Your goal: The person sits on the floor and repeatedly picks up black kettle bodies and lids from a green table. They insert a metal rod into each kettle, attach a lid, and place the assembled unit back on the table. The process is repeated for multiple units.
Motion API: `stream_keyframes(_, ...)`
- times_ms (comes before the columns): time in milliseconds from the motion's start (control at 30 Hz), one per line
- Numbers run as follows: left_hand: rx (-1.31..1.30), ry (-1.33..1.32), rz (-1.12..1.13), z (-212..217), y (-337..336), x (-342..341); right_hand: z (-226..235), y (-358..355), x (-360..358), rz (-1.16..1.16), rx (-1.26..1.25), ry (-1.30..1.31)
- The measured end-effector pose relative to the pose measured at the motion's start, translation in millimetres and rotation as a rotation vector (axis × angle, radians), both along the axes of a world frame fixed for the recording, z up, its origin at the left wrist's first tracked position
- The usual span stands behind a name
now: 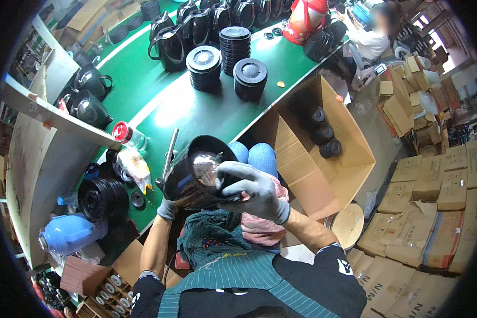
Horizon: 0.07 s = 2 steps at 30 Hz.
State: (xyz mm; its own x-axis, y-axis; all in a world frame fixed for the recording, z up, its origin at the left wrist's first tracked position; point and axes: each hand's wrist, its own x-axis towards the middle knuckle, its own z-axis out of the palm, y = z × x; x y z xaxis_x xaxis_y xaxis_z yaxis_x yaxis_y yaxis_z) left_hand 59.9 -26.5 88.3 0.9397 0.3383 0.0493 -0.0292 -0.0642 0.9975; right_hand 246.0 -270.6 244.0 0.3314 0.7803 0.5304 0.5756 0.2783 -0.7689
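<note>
A glossy black jug body (184,183) is tilted over my lap, its wide flared mouth turned up and to the right. Something shiny shows inside that mouth. My left hand (168,209), in a grey glove, holds the jug from below; its fingers are mostly hidden behind the jug. My right hand (257,193), also gloved, has its fingers bent at the jug's right side, by the mouth. A thin metal rod (170,153) stands just left of the jug, at the green table's (167,114) edge.
Black jugs (170,50) and stacked black lids (235,50) stand on the table's far part, near a red flask (303,21). A red-capped jar (130,135) and blue flask (71,233) are left. An open carton (350,175) is right. Another person (371,40) sits beyond.
</note>
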Motion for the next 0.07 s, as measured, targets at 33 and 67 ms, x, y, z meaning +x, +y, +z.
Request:
stream_keyframes(33, 0.086, 0.030, 0.008, -18, 2, 4, -1, 2, 4, 0.025, -0.054, -0.057)
stream_keyframes(67, 0.178, 0.064, 0.020, -35, 5, 7, -3, 9, 10, 0.050, -0.015, -0.089)
